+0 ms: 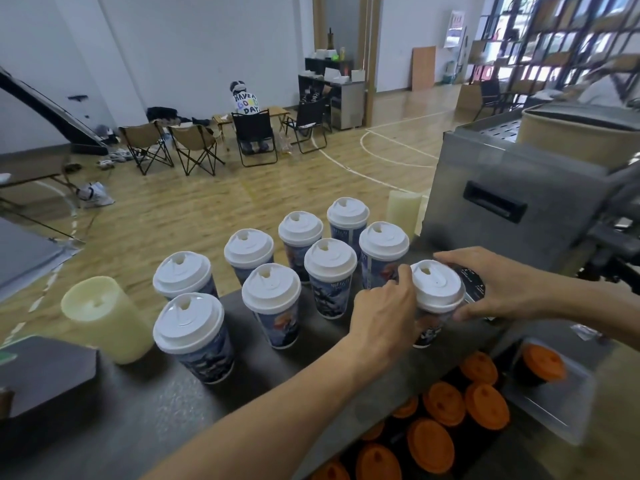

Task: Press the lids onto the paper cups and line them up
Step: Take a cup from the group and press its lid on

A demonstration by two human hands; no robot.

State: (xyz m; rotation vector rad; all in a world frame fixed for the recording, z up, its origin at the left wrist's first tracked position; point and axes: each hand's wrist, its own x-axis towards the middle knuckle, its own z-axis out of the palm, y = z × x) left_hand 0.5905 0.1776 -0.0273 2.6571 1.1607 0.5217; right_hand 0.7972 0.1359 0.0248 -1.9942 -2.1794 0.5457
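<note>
- From my remote seat I look down on a dark table (194,403) through a camera worn on the head; two bare forearms reach in from about five o'clock.
- Eight paper cups with white lids already stand in two slanted rows, running from eight o'clock up toward one o'clock; the nearest one (194,336) is at lower left.
- The ninth cup (431,327) stands at about three o'clock, just beside the end of the nearer row, its lid (437,285) on top with the sip hole showing.
- Risk, as I judge it: uneven pressure on one side could leave the lid cocked, so it pops off later.
- Risk: a hard downward push could tip this tall cup into its neighbour and topple the row like dominoes.
- Risk: it sits near the table's edge, above a tray of orange lids (446,403); a slip could send it over.
- Left hand (384,306): its grip is curled round the cup's left side, thumb tip against the lid's rim.
- Right hand (498,289): its grip wraps the lid's right side, fingers over the far rim, thumb beneath the near rim.
- I cannot tell whether the lid is fully snapped down.
- A steel machine (512,209) stands close behind, at two o'clock.
</note>
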